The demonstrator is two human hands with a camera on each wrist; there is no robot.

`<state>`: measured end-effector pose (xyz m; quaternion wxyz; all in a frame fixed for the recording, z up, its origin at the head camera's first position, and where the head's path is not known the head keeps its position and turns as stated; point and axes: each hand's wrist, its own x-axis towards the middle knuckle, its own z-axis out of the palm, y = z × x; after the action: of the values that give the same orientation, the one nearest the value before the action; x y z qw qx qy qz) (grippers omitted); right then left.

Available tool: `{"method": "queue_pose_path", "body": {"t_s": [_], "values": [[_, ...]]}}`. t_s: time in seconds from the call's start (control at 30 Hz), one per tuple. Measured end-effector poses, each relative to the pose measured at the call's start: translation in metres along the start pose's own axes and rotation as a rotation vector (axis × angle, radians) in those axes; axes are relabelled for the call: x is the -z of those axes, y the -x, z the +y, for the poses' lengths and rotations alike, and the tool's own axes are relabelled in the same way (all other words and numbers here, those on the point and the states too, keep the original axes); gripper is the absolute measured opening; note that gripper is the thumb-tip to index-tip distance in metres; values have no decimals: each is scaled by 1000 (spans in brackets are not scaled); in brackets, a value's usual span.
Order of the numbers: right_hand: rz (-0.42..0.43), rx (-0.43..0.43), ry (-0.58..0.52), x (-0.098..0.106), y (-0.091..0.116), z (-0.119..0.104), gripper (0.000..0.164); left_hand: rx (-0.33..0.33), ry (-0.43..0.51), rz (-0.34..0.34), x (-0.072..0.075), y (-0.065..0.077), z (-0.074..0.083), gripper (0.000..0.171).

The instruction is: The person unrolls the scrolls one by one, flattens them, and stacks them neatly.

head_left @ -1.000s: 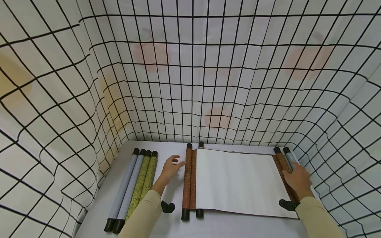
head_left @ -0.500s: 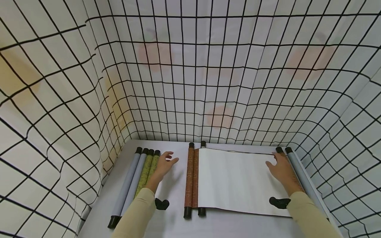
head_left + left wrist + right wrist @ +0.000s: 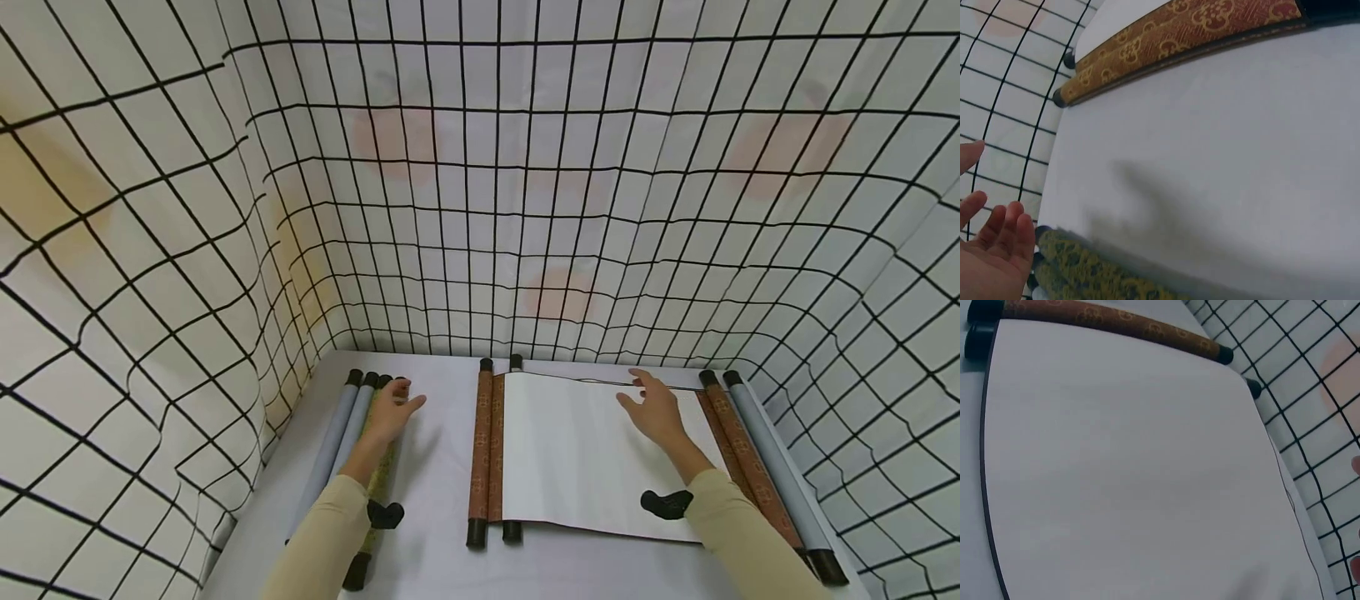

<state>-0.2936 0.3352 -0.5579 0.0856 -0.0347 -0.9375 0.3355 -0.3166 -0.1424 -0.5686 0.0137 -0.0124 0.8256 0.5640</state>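
A hanging scroll lies partly unrolled, its white sheet (image 3: 577, 467) spread between red-brown patterned ends. The left brown roll (image 3: 482, 450) has black end caps, and so does the right brown roll (image 3: 750, 458). My right hand (image 3: 656, 412) hovers over the sheet's far right part, fingers loosely bent, holding nothing. Only its fingertips show in the right wrist view. Over the yellow-green patterned rolls (image 3: 382, 483) hangs my left hand (image 3: 388, 415), partly hiding them. In the left wrist view its fingers (image 3: 1007, 234) are loosely bent and hold nothing; a yellow-green roll (image 3: 1091, 269) appears below.
Grey-blue rolls (image 3: 330, 458) lie at the left beside the yellow-green ones. Another grey-blue roll (image 3: 783, 479) lies along the table's right edge. Black wire grid (image 3: 562, 225) walls the white table (image 3: 442, 508) at the back and both sides.
My right hand has come away from the rolls at the right and moved left over the sheet. My left hand has moved left, from beside the brown roll to over the yellow-green rolls.
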Motion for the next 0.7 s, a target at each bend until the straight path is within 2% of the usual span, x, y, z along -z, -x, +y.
{"method": "queue_pose_path", "body": {"t_s": [0.2, 0.43, 0.57, 0.7], "values": [[-54, 18, -58, -13, -4, -29, 60, 27, -33, 4, 27, 5, -2, 54], [-140, 41, -171, -34, -2, -58, 60, 79, -64, 12, 54, 15, -13, 59], [-176, 48, -238, -46, 2, -76, 59, 110, -72, 10, 68, 20, -21, 61], [-192, 50, -259, -59, 4, -93, 57, 131, -86, 9, 77, 23, -26, 60]]}}
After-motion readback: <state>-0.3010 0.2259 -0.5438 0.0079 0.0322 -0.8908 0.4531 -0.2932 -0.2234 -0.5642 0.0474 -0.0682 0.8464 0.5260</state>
